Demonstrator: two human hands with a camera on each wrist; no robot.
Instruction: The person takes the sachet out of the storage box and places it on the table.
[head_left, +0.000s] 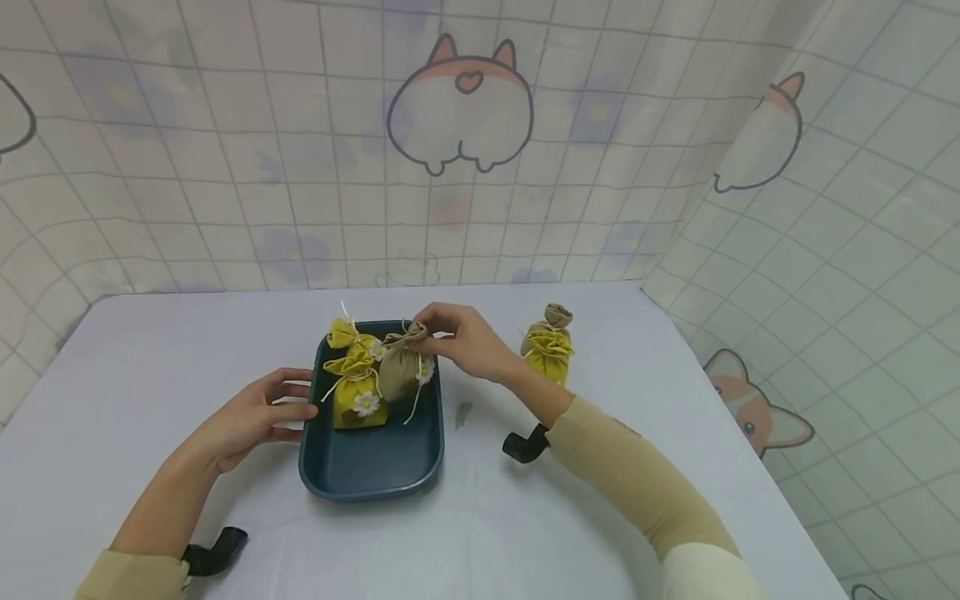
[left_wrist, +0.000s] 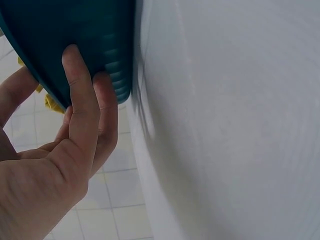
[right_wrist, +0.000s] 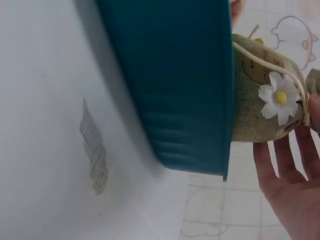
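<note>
Right-hand grip [head_left: 465, 342] closed on the neck of the grey-brown pouch [head_left: 400, 372], at the far right part of the tray [head_left: 375, 462].

Operating from a distance, I see the pouch going down and left from this grip, its long axis nearly upright and its lower part behind the tray wall; whether its base touches the tray floor, I cannot tell. I judge this drop under the fingers to be the important relation, and the right hand is the nearer. Two yellow pouches stand just to its left, inside the tray. My left hand [head_left: 258, 412] has its fingers loosely spread against the left wall. Farther right, on the tabletop [head_left: 480, 533], one beige pouch [head_left: 558, 315] stands behind one more yellow pouch [head_left: 550, 367].
</note>
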